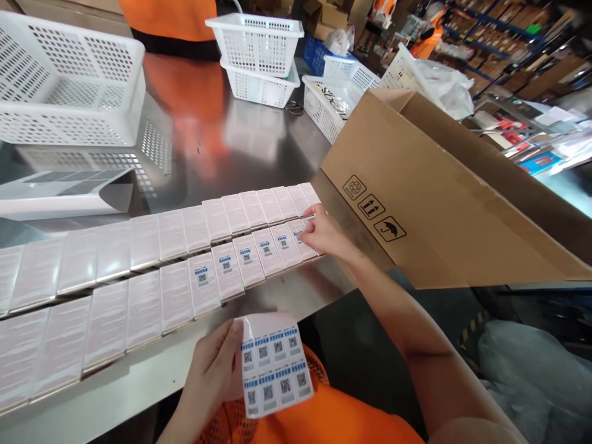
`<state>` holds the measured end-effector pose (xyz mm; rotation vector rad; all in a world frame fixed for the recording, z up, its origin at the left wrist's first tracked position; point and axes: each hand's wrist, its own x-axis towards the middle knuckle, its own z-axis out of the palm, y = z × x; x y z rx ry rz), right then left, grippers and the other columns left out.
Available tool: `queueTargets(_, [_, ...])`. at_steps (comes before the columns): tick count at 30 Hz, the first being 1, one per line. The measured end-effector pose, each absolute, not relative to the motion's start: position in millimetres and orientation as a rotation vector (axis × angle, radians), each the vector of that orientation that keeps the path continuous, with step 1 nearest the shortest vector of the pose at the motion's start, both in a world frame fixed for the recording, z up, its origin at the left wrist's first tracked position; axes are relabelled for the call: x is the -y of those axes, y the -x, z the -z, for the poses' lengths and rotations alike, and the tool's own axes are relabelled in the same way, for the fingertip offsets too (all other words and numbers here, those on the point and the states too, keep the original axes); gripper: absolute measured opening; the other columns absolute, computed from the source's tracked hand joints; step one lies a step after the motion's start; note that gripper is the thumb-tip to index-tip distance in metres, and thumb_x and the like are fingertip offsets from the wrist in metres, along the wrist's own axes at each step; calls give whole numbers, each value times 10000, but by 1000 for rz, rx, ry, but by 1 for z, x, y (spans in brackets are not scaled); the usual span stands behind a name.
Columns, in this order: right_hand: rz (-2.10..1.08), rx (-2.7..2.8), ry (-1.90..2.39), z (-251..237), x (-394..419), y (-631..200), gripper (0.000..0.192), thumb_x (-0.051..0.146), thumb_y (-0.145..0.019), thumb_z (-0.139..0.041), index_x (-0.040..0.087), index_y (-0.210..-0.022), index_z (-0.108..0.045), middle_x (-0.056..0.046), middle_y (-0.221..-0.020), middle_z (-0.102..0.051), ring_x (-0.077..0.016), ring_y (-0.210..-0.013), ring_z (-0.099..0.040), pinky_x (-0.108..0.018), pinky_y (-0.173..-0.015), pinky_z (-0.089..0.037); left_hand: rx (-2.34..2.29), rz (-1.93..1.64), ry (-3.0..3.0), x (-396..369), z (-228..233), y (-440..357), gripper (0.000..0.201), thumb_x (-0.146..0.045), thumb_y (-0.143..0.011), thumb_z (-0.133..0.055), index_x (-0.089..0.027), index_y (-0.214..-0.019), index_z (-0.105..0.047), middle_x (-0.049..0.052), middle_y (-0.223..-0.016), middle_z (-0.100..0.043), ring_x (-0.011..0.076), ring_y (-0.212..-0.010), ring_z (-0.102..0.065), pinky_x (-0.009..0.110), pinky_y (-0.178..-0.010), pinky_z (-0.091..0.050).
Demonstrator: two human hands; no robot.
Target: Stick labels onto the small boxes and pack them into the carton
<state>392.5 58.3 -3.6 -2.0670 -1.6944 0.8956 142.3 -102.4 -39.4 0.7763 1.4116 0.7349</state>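
Both hands work: the left hand grips a label sheet near the counter edge, while the right hand presses fingertips on the last pink box. A cardboard carton crowds just beside it, hiding the row's end; label print is unreadable.

Far worktop: bare steel worktop open between the boxes and baskets.
Right: cardboard carton blocks, just beside the box rows.
Far left: white basket stands.
Near edge: narrow free strip.

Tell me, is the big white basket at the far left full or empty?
Empty: the white basket shows only its bare perforated floor and walls.
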Motion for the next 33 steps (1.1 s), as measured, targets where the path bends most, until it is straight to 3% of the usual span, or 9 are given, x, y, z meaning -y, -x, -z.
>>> queueTargets(8, [-710,1715,2053,1,-43,-405,540,399,-611,-815,223,-1000,-485,14,-832,-559,-183,-778,-562,-295,-692,-405,-1432,-784,-985,97,22,-140,511,-631,-835,-555,-201,-567,-497,0,-503,-485,147,-513,-431,246,-485,-312])
queueTargets(11, [-1063,1703,1565,-1,-6,-388,509,460,-730,-745,223,-1109,-502,-12,-948,-579,-161,-834,-575,-292,-740,-453,-1417,-808,-1128,89,18,-135,488,-610,-868,-527,-199,-605,-513,8,-541,-515,154,-535,-461,244,-495,-335])
queueTargets(15, [-1475,1830,1090,-1,37,-362,569,384,-643,-859,223,-1137,-628,-65,-1110,-597,-207,-1001,-584,-318,-822,-492,-1422,-782,-1236,80,11,-134,473,-561,-936,-438,-177,-708,-594,21,-608,-578,149,-564,-510,240,-515,-372])
queueTargets(18, [-1346,1764,1160,8,48,-351,375,324,-724,-814,242,-1073,-705,-52,-1016,-631,-182,-893,-601,-289,-728,-496,-1444,-884,-1173,79,7,-134,378,-503,-935,-489,-204,-1106,-644,60,-929,-698,167,-711,-609,247,-603,-460])
queueTargets(21, [-1308,1612,1243,19,50,-348,263,332,-779,-760,243,-1025,-732,-43,-941,-679,-170,-808,-621,-286,-685,-489,-1318,-1016,-1184,81,8,-133,538,-465,-862,-617,-262,-1351,-519,97,-1273,-630,219,-951,-645,297,-765,-515])
queueTargets(23, [-1361,1517,1317,21,52,-347,281,324,-762,-761,241,-1026,-711,-21,-839,-685,-161,-708,-615,-277,-616,-472,-1287,-991,-1236,82,13,-134,540,-429,-766,-727,-233,-1255,-607,102,-1220,-663,250,-981,-648,318,-800,-519])
queueTargets(27, [-1446,1434,1400,19,56,-348,214,320,-741,-769,262,-892,-628,47,-571,-573,-152,-516,-531,-270,-491,-388,-1365,-978,-1024,80,22,-142,347,-443,-681,-782,-178,-901,-741,74,-790,-730,235,-737,-660,304,-644,-508])
queueTargets(30, [-1388,1522,1309,18,54,-354,79,346,-825,-700,299,-828,-636,11,-646,-645,-203,-609,-609,-324,-552,-450,-1303,-1093,-866,72,21,-150,350,-489,-600,-825,-168,-705,-731,53,-627,-691,207,-598,-622,294,-561,-479])
queueTargets(33, [-1072,1680,1113,13,52,-359,41,317,-860,-676,346,-854,-703,-22,-828,-717,-229,-777,-667,-369,-679,-512,-1309,-1117,-858,68,13,-152,358,-502,-603,-825,-171,-600,-688,8,-503,-613,148,-453,-520,268,-476,-430])
